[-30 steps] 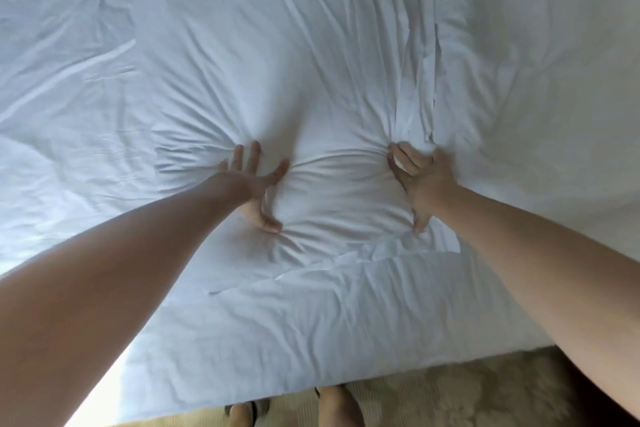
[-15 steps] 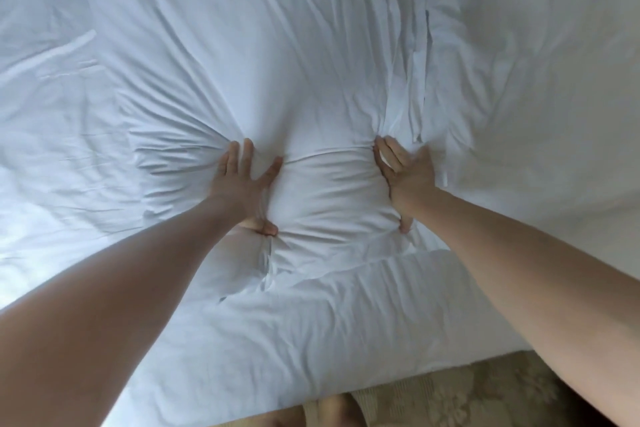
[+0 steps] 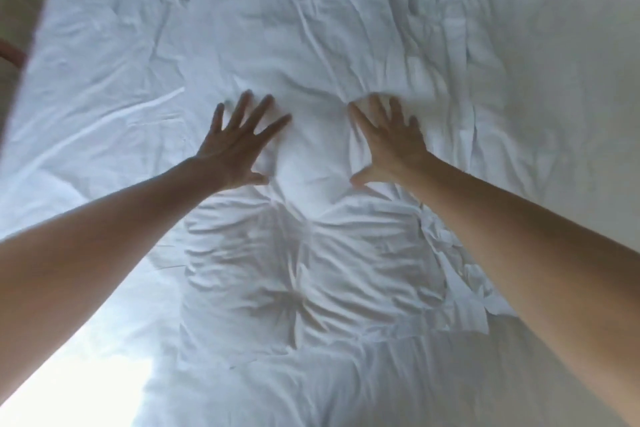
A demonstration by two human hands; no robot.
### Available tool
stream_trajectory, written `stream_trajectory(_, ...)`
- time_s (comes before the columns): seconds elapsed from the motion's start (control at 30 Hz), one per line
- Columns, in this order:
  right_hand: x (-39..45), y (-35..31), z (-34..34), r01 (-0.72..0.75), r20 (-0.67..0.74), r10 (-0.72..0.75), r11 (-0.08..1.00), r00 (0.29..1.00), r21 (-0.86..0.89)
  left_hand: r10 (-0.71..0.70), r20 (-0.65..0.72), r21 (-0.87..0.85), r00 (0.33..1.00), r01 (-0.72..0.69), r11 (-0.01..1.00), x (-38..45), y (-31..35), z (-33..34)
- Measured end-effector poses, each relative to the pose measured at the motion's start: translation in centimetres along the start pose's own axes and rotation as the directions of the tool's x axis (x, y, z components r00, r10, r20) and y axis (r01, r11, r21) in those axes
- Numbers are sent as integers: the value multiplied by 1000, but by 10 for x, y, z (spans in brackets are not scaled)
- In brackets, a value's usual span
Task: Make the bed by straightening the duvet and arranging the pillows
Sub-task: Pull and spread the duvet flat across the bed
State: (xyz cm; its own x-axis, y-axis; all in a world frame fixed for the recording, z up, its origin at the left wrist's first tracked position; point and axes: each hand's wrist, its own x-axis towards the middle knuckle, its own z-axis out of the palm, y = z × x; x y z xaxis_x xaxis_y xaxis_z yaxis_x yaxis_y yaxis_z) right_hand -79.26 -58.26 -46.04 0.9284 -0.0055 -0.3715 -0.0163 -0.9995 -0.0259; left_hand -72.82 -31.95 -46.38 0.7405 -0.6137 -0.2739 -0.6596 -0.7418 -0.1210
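My arms are bare from the frame's edge to the wrists, no sleeves showing. My left hand [image 3: 235, 149] and right hand [image 3: 391, 146] wear no gloves; I see no rings or watch.

open duvet [image 3: 311, 45] all around, raised folds [image 3: 304, 288] nearside
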Motion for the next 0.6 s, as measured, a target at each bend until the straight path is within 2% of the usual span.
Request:
stream_trajectory(0.1, 33, 18, 14, -150, 179, 138, 987, 974, 56, -90, 154, -68, 984, 102, 993, 33, -20, 7)
stream_trajectory(0.27, 77, 24, 44, -172, 293, 150, 984, 944, 51, -53, 343, -110, 938, 96, 989, 78, -15, 41)
stream_trajectory(0.37, 105, 20, 56, -217, 418, 189, 976, 889, 20, -50, 445, -100, 894, 104, 990, 103, -18, 51)
stream_trajectory(0.47, 129, 14, 57, -234, 502, 222, 971, 836, -39, -53, 495, -70, 867, 101, 992, 120, -17, 58)
stream_trajectory(0.6, 146, 9, 58, -255, 568, 258, 963, 781, -86, -74, 470, -32, 879, 101, 994, 130, -15, 73)
